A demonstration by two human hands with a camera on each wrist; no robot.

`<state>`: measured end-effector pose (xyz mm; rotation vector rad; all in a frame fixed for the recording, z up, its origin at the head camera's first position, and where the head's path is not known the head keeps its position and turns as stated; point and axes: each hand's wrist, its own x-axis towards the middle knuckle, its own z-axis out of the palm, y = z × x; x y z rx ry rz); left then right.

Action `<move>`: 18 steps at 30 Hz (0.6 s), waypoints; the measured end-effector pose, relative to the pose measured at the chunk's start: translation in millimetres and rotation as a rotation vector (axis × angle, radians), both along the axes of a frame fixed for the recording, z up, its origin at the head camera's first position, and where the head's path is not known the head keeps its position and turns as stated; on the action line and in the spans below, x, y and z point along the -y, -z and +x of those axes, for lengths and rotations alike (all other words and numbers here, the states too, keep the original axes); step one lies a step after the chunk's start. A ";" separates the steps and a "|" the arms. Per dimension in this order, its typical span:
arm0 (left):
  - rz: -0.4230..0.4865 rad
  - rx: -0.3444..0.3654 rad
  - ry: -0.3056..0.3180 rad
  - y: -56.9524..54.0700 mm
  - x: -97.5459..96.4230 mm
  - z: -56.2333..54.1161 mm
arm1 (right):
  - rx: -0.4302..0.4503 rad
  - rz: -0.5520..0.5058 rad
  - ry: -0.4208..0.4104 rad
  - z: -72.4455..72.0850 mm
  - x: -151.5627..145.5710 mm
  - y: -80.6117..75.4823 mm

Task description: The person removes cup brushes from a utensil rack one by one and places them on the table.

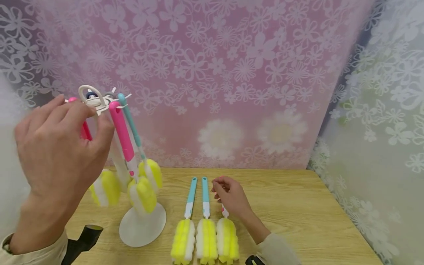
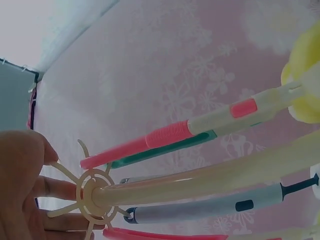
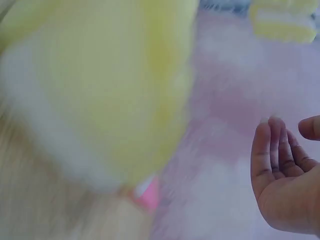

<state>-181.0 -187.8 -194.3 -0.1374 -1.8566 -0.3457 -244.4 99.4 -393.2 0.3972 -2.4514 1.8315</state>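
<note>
My left hand (image 1: 63, 143) grips the hooked top of a white rack (image 1: 142, 230), its thumb and fingers at the hook ring. Sponge bottle brushes hang from the hooks: a pink-handled brush (image 1: 122, 132), a teal-handled brush (image 1: 133, 125) and, in the left wrist view, a grey-handled brush (image 2: 200, 206). My right hand (image 1: 233, 197), with loosely bent fingers and nothing between them, is over a pink-handled brush (image 1: 228, 239) on the table, hiding most of its handle. Beside it lie two teal-handled brushes, the middle brush (image 1: 207, 239) and the left brush (image 1: 183, 239).
The wooden table (image 1: 281, 213) runs back to a pink flowered curtain (image 1: 215, 73). A pale flowered curtain (image 1: 381, 165) borders the right side. Black straps of the wrist cameras show near both sleeves, one black piece (image 1: 87, 235) beside the rack's round base.
</note>
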 end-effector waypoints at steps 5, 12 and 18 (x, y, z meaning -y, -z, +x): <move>-0.049 0.052 0.041 -2.0 5.0 4.4 | -0.103 -0.018 -0.096 14.2 35.4 -26.4; -0.068 0.035 0.042 -3.1 2.8 0.5 | -0.181 -0.122 -0.203 31.0 89.5 -71.2; -0.101 0.085 0.039 -3.8 2.0 0.7 | -0.397 -0.069 -0.179 29.6 134.8 -101.4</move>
